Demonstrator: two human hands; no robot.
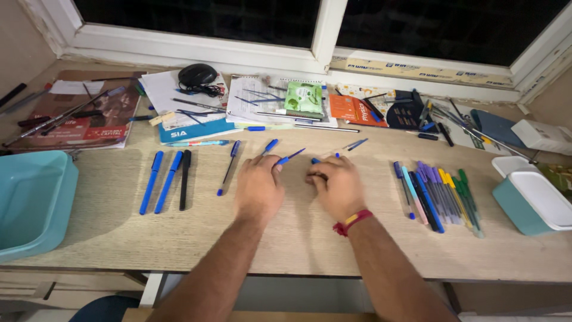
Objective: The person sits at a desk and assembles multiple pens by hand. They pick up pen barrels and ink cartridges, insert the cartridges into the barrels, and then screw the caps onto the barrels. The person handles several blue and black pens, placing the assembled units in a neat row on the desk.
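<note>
Both hands rest on the desk [298,238], well apart from the pen row [438,194] on the right. The left hand [259,188] pinches a blue pen [290,157] at its fingertips, tip pointing up-right. The right hand [338,185] is curled over a blue cap [315,161]; its grip I cannot tell. Three pens [168,180] lie left

Bare forearms; red-yellow thread band [352,222] on right wrist.
</note>
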